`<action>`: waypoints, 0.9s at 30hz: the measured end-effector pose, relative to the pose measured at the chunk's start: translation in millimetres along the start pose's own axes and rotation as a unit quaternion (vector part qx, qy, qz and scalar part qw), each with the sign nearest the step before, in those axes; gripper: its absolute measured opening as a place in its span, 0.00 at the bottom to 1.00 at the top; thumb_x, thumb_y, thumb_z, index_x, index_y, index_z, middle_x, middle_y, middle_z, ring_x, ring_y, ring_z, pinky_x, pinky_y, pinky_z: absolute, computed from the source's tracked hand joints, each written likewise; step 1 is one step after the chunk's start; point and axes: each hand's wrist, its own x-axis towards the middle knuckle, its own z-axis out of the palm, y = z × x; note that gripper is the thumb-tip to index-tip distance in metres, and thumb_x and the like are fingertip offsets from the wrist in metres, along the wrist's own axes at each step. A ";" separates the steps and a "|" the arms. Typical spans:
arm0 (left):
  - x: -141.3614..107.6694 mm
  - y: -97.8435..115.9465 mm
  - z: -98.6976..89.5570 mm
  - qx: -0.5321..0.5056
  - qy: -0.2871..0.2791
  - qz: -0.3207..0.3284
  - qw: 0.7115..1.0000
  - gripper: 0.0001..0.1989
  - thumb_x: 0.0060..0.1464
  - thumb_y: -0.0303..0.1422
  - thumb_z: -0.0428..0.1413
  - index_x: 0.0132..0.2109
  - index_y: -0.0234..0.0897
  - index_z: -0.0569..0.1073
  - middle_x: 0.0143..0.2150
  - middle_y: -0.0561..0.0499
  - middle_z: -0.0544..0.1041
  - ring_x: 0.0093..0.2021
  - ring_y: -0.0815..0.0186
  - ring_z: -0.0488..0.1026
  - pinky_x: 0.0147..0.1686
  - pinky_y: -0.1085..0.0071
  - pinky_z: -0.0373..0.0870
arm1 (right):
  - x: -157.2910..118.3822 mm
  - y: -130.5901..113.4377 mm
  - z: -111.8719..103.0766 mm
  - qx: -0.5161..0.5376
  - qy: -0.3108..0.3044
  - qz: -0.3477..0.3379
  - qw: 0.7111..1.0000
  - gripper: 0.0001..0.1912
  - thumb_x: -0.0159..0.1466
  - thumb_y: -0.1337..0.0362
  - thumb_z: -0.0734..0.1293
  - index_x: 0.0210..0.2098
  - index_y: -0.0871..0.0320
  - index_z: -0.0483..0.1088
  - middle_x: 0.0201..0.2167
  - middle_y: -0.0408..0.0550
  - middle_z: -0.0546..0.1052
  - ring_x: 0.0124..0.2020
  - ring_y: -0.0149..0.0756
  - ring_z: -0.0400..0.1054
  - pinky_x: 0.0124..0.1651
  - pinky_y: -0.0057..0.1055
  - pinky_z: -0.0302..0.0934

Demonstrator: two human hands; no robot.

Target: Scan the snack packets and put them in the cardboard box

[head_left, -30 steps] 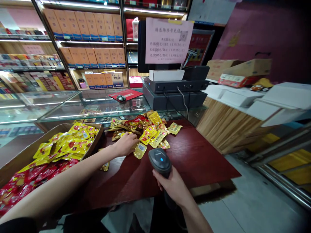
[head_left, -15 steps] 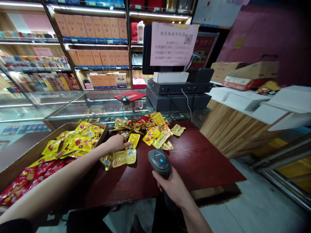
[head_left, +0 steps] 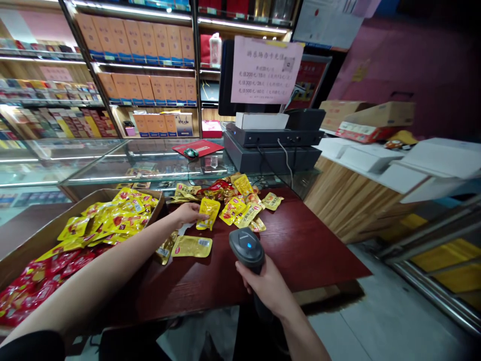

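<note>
My left hand is closed on a yellow snack packet, its bright printed face turned up just above the table. Below it a gold snack packet lies flat, with a barcode at its right end. Another gold packet lies partly behind my left forearm. My right hand grips a dark barcode scanner with a blue light on top, over the near part of the table. A pile of yellow, gold and red packets lies beyond both hands.
To the left stands a cardboard box of yellow and red packets. The dark red table meets a glass counter holding a mouse and a dark cash drawer. White boxes sit at the right.
My left hand has picked up the yellow packet from beside the gold one and tilted it upward. My right hand holds the scanner in nearly the same place.
</note>
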 end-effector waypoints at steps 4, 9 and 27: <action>-15.8 7.9 -5.6 -0.122 0.028 -0.007 0.992 0.28 0.25 0.38 0.74 0.37 0.32 0.78 0.34 0.46 0.81 0.29 0.66 0.76 0.29 0.73 0.70 | 5.9 -12.9 17.5 -0.005 -0.032 -0.020 0.999 0.16 0.57 0.56 0.70 0.38 0.59 0.66 0.16 0.35 0.67 0.15 0.28 0.59 0.19 0.25 0.57; -35.0 1.4 -14.7 -0.255 0.045 -0.005 0.966 0.24 0.29 0.32 0.74 0.38 0.31 0.79 0.41 0.42 0.82 0.39 0.59 0.79 0.41 0.66 0.76 | 9.8 -17.6 43.9 -0.035 -0.065 -0.033 0.997 0.14 0.58 0.58 0.69 0.39 0.59 0.68 0.16 0.36 0.68 0.15 0.29 0.60 0.20 0.26 0.58; -32.0 -10.0 -16.9 -0.260 0.043 -0.006 0.965 0.19 0.34 0.34 0.73 0.35 0.29 0.81 0.34 0.42 0.82 0.31 0.62 0.79 0.35 0.68 0.77 | 13.7 -11.7 72.4 -0.017 -0.098 -0.015 0.995 0.10 0.57 0.61 0.69 0.33 0.57 0.64 0.16 0.35 0.68 0.14 0.26 0.60 0.17 0.23 0.56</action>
